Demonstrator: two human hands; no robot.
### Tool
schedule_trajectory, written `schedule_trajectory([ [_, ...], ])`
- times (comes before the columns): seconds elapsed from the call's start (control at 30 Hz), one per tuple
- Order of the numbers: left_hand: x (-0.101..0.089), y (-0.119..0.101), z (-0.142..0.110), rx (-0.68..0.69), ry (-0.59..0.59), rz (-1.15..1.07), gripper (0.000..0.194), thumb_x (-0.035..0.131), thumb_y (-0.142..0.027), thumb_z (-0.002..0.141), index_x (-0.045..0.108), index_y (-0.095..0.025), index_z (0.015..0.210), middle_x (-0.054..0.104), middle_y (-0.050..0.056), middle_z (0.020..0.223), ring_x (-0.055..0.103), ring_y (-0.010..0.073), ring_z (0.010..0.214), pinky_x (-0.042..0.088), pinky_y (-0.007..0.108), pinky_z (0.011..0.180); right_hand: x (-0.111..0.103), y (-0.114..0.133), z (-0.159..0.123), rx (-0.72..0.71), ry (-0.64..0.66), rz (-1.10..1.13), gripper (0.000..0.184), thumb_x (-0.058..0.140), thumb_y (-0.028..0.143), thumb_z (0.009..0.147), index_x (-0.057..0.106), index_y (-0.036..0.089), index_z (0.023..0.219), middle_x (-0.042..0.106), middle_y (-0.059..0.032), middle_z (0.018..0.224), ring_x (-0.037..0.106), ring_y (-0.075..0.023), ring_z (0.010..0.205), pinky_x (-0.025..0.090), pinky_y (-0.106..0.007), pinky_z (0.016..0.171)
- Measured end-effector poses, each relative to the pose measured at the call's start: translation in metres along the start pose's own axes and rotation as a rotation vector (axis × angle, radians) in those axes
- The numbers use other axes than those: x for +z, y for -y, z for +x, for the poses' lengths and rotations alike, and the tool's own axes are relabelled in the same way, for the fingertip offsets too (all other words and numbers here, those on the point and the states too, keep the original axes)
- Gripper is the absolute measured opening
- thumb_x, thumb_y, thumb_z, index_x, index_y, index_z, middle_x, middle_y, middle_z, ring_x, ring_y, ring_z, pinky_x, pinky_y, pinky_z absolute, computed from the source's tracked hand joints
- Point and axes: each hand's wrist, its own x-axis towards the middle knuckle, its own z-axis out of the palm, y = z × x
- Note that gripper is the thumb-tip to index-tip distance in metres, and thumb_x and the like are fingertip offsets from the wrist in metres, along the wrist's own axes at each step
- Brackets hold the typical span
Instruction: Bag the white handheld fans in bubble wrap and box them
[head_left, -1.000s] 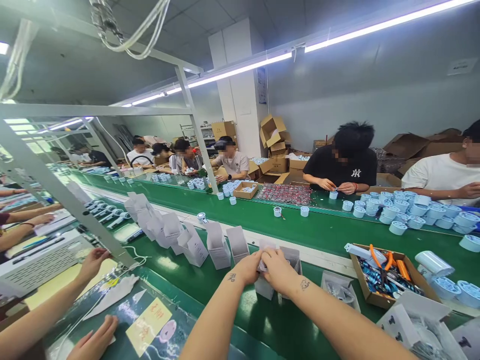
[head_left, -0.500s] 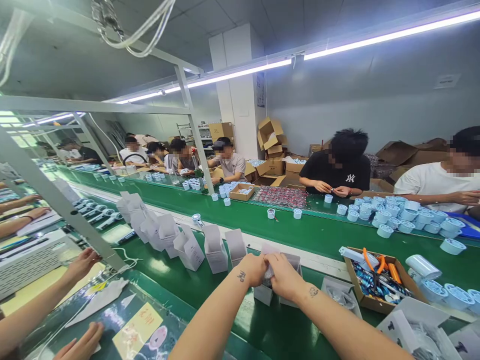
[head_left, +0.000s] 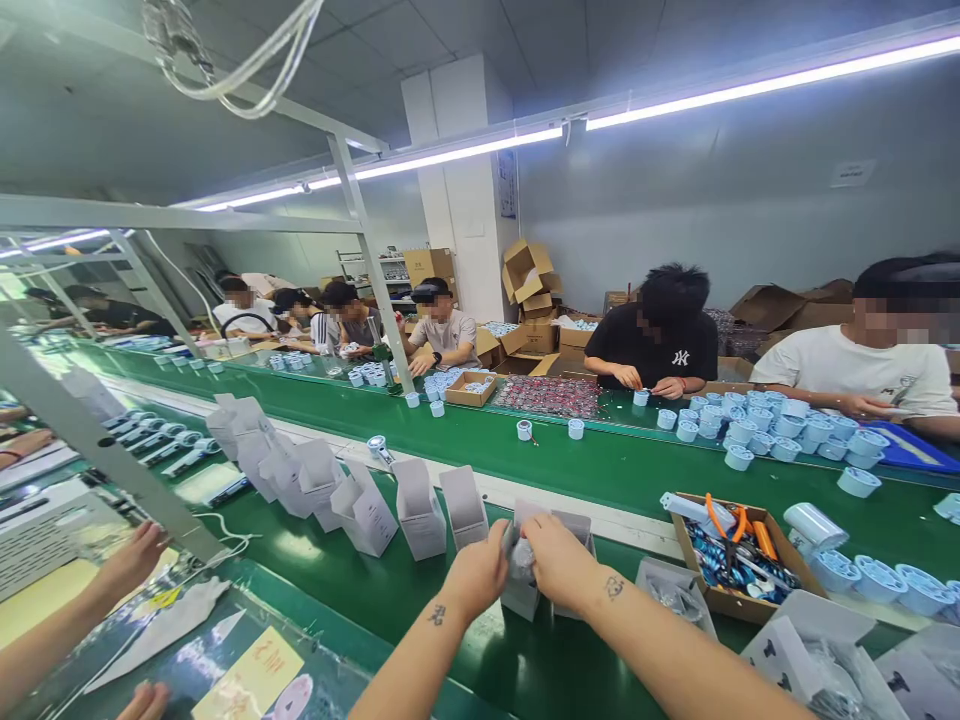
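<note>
In front of me a small white box (head_left: pixel 519 602) stands open on the green conveyor. My left hand (head_left: pixel 477 574) is closed at its left side, thumb up along the edge. A bundle in clear plastic wrap (head_left: pixel 523 560) is at the box's mouth, with my right hand (head_left: pixel 559 562) closed on it from the right. The fingertips of both hands are partly hidden. Directly behind my right hand is another open white box (head_left: pixel 576 526). Several more open white boxes, such as this one (head_left: pixel 420 508), run in a row to the left.
A carton of tools (head_left: pixel 739 560) with orange-handled pliers stands at right, beside light-blue round housings (head_left: pixel 876 578). White boxes with plastic-wrapped contents (head_left: pixel 806 655) are nearer. At left are a metal post (head_left: pixel 135 470) and a co-worker's hand (head_left: pixel 142 550). Several people sit across the belt.
My hands have moved slightly apart, and the wrapped bundle between them shows more, lower at the box's mouth. The view has shifted a little to the right.
</note>
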Motion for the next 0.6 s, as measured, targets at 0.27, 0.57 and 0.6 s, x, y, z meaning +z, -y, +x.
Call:
schedule_trajectory([
  [0.27,0.020,-0.021,-0.006,-0.299,-0.123,-0.252,0.030,0.040,-0.015,0.088,0.047,-0.020,0.117,0.071,0.000,0.076,0.069,0.0176,0.078,0.043,0.023,0.062,0.002,0.018,0.016,0.064,0.164,-0.059,0.025,0.061,0.009,0.083,0.062,0.011,0.108,0.065,-0.0123,0.108,0.063,-0.0254,0.098,0.052,-0.041,0.082],
  [0.57,-0.007,-0.036,-0.029,-0.341,-0.005,0.015,0.042,0.031,-0.018,0.091,0.041,-0.016,0.132,0.073,0.014,0.096,0.070,0.0288,0.090,0.048,0.036,0.075,-0.061,-0.022,-0.178,0.054,0.217,0.333,0.043,0.049,0.028,0.087,0.055,0.033,0.129,0.061,-0.0027,0.129,0.055,-0.0198,0.119,0.039,-0.027,0.102],
  [0.6,-0.009,-0.036,-0.034,-0.347,0.023,0.025,0.044,0.029,-0.021,0.092,0.039,-0.014,0.134,0.073,0.015,0.095,0.070,0.0298,0.089,0.049,0.038,0.076,-0.061,-0.040,-0.217,0.148,0.288,0.346,0.045,0.053,0.029,0.083,0.056,0.035,0.128,0.062,-0.0030,0.128,0.056,-0.0221,0.118,0.041,-0.030,0.100],
])
